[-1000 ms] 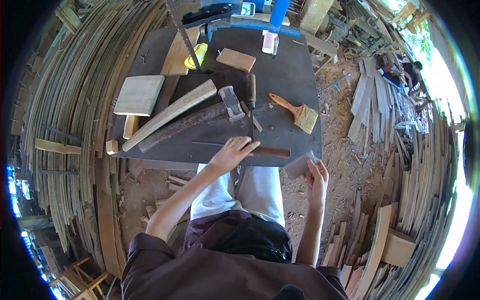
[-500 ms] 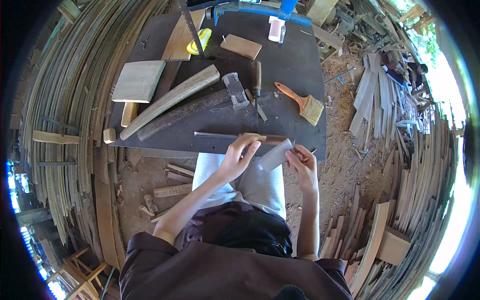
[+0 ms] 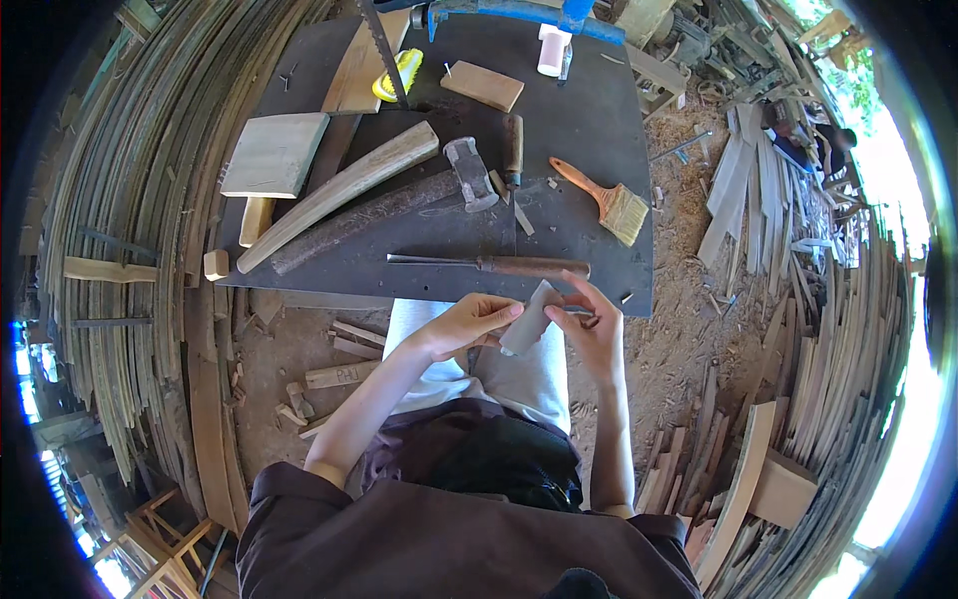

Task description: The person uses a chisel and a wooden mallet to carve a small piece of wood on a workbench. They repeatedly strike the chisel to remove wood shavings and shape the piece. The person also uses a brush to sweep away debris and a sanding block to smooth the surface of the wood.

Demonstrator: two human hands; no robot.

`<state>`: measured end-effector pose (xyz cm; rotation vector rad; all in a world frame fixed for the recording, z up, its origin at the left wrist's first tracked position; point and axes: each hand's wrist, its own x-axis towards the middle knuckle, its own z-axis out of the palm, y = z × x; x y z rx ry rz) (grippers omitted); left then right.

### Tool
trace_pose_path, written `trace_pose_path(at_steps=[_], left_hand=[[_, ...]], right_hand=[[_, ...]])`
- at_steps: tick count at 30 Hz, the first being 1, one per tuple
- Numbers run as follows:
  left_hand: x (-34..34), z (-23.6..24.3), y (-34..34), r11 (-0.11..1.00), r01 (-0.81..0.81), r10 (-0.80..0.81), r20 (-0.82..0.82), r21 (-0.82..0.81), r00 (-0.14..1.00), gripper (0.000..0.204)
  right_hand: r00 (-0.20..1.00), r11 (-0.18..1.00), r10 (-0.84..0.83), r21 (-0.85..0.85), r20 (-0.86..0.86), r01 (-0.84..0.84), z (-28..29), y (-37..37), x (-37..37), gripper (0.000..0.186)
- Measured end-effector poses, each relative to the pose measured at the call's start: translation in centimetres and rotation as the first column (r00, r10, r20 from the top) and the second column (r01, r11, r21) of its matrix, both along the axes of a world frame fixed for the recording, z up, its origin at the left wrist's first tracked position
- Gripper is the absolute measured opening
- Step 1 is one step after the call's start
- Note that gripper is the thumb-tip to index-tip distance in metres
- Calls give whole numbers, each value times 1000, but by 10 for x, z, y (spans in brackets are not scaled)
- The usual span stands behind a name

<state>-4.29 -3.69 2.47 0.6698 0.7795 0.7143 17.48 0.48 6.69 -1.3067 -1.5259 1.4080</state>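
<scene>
My left hand (image 3: 483, 321) and my right hand (image 3: 589, 324) both grip a folded grey sheet (image 3: 531, 315), perhaps sandpaper, over my lap at the table's near edge, fingers curled on it. Just beyond them a long chisel (image 3: 534, 268) with a wooden handle lies crosswise. Above that are a sledgehammer head (image 3: 469, 175) on a dark handle, a pale curved wooden bar (image 3: 339, 195), an upright-lying wooden-handled tool (image 3: 514, 145) and a paintbrush (image 3: 619, 212) to the right.
The dark table (image 3: 589, 100) also holds boards (image 3: 274, 155), a small block (image 3: 479, 86), a yellow brush (image 3: 394, 75), a pink bottle (image 3: 552, 52) and a blue clamp-like frame (image 3: 579, 20). Lumber stacks (image 3: 120, 200) line both sides; another person (image 3: 823, 145) is at the right.
My left hand has left the chisel and taken hold of the grey sheet. My right hand has moved leftward with the sheet to meet it. The view has shifted slightly.
</scene>
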Motion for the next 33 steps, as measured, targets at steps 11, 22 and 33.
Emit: trace_pose_path(at_steps=[11,22,33], left_hand=[[6,-4,48,839,-26,342,-489,544,802,47],[33,-30,74,280,352,803,-419,893,424,39],[25,-38,48,335,401,762,-495,853,417,54]], right_hand=[[986,993,-94,80,139,84,-22,11,20,35],[978,978,-200,-49,61,203,-59,30,9,25],[934,981,-173,134,313,137,-39,15,14,29]])
